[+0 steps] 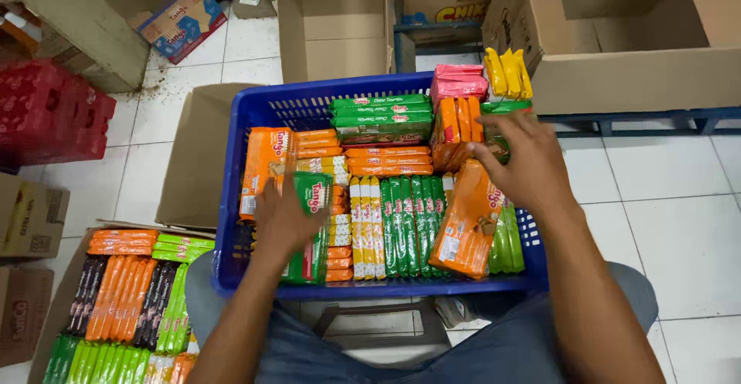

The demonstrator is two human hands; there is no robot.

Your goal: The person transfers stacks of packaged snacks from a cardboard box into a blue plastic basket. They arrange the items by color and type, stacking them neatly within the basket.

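Left hand point(284, 218) curled around a green wafer multipack point(312, 230), holding it upright at the front-left of the blue crate point(247, 114); fingers wrap the pack's near side, thumb hidden, so how firm the grip is can't be told. Right hand point(525, 164) is over the crate's right side, fingers bent and pinching the top edge of an orange wafer multipack point(465, 222), which leans tilted against the green sticks beside it. Crate sits on the person's lap, knees in jeans below it. Inside, outward from the hands: a row of upright green packs point(409, 226) in the middle, yellow-white packs point(366, 226) just left of them, stacked orange packs point(388, 162) behind, green flat packs point(381, 114) at the back, a big orange pack point(265, 169) at left, pink packs point(458, 83) and yellow packs point(507, 71) piled at the back-right corner, above the rim. Floor: open carton of sorted orange, green and dark packs point(127, 299) at lower left, empty cardboard boxes point(617, 37) behind, red crate point(50, 110) far left. Risks, as a judgement: the tilted orange pack is held only by its edge and could slip or tear its wrapper; pulling either pack may topple the tightly stood rows next to it; the pile at the back-right corner could slide off if the lap-held crate tips.
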